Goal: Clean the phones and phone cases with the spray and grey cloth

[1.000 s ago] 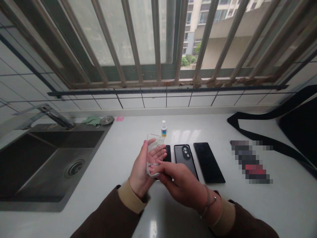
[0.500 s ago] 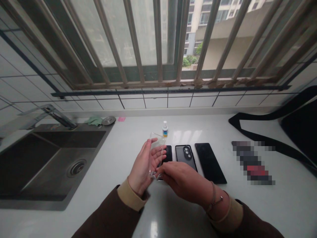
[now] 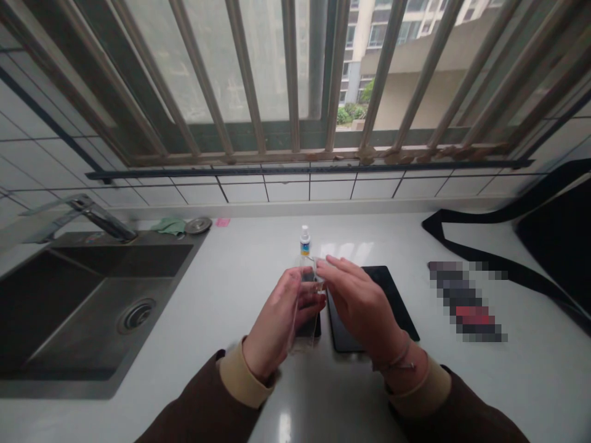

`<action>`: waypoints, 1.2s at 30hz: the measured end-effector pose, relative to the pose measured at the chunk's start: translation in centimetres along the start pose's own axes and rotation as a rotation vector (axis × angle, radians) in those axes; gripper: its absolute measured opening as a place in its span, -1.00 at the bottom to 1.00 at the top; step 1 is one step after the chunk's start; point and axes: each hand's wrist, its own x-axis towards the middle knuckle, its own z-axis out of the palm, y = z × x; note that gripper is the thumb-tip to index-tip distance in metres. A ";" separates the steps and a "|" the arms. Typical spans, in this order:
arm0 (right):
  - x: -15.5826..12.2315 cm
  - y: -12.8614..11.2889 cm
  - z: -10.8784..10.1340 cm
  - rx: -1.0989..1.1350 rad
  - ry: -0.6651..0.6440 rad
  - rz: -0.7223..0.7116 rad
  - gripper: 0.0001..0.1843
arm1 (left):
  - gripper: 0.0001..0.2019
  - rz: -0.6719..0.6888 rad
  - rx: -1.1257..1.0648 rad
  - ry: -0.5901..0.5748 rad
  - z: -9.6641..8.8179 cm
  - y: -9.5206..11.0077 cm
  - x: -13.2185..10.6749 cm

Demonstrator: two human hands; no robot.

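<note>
My left hand (image 3: 274, 320) grips a clear phone case (image 3: 305, 307) held on edge above the white counter (image 3: 240, 277). My right hand (image 3: 362, 304) rests against the case's right side, fingers stretched up to its top corner. Under the hands lie a dark phone (image 3: 308, 326), mostly hidden, and a black case (image 3: 344, 335), partly covered by my right hand. A second black phone (image 3: 392, 295) lies flat just to the right. A small white bottle (image 3: 305, 240) stands behind the hands.
A steel sink (image 3: 92, 301) with a tap (image 3: 99, 215) fills the left. A green cloth (image 3: 170, 226) and a drain plug (image 3: 198, 225) lie at its back edge. A black bag with a strap (image 3: 545, 240) sits at the right, near a blurred object (image 3: 468, 301).
My right hand rose from the lower end of the clear case to its upper right side, now covering the black case. The clear case turned more edge-on and shifted slightly right.
</note>
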 end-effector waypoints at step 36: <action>0.0 -1.9 0.1 0.301 0.152 0.398 -0.74 | -0.60 -0.009 -0.155 0.046 -0.5 -0.4 0.6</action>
